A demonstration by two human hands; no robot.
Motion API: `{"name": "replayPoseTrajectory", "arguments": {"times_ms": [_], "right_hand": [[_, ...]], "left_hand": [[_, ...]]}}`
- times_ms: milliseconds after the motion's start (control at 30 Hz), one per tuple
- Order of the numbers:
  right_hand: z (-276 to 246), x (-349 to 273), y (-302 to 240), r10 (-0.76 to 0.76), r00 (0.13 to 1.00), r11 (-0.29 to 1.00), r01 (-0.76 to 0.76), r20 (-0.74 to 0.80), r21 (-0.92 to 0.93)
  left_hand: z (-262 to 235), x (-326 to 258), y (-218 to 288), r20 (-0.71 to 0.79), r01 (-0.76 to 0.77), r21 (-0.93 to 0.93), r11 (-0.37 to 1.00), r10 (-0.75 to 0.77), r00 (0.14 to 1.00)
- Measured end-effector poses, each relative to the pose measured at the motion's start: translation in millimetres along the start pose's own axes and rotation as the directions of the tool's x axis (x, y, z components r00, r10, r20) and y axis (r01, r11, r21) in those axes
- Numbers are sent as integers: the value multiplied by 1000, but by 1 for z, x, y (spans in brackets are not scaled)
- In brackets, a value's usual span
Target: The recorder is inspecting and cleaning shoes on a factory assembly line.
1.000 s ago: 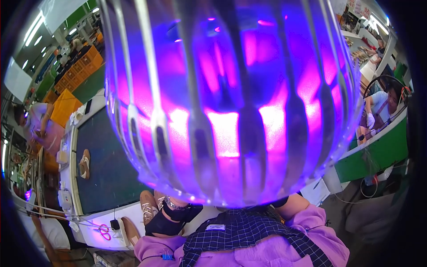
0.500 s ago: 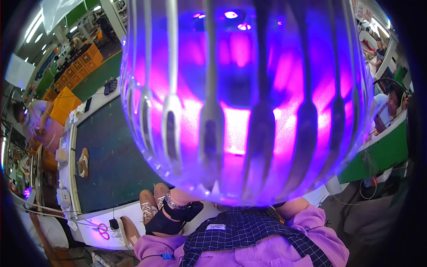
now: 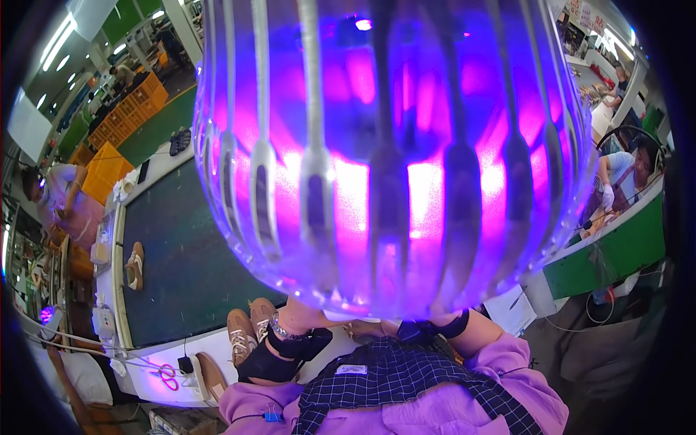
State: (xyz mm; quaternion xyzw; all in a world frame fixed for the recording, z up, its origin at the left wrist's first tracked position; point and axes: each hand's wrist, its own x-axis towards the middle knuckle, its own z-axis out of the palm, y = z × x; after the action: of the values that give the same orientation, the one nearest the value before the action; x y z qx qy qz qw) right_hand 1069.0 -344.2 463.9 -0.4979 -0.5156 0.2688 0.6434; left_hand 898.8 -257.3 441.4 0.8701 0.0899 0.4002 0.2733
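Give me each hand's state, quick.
Left hand: raised to the glowing purple ribbed lamp globe; fingers hidden, grip cannot be told.
Right hand: hidden behind the globe; cannot be told.

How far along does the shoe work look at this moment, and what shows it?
Looks done: one tan shoe lies out on the dark green belt. In hand: the left wrist and right wrist rise behind a purple-lit ribbed dome that fills the view; the grip is hidden. Seemingly left: a pair of tan shoes beside the left wrist and another shoe at the bench edge.
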Motion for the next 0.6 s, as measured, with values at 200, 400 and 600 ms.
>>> {"name": "replayPoseTrajectory", "arguments": {"times_ms": [200,400,600], "right_hand": [[-4,2,-11,79,997,997,-79,27,-8],[-1,0,-2,52,998,995,-55,40,88],[-3,0,-8,76,996,993,-79,43,88]], "left_hand": [[3,3,3,-5,-23,-22,999,23,1000],[2,3,6,-4,-11,-4,1000,11,1000],[2,10,10,-11,-57,-3,998,57,998]]}}
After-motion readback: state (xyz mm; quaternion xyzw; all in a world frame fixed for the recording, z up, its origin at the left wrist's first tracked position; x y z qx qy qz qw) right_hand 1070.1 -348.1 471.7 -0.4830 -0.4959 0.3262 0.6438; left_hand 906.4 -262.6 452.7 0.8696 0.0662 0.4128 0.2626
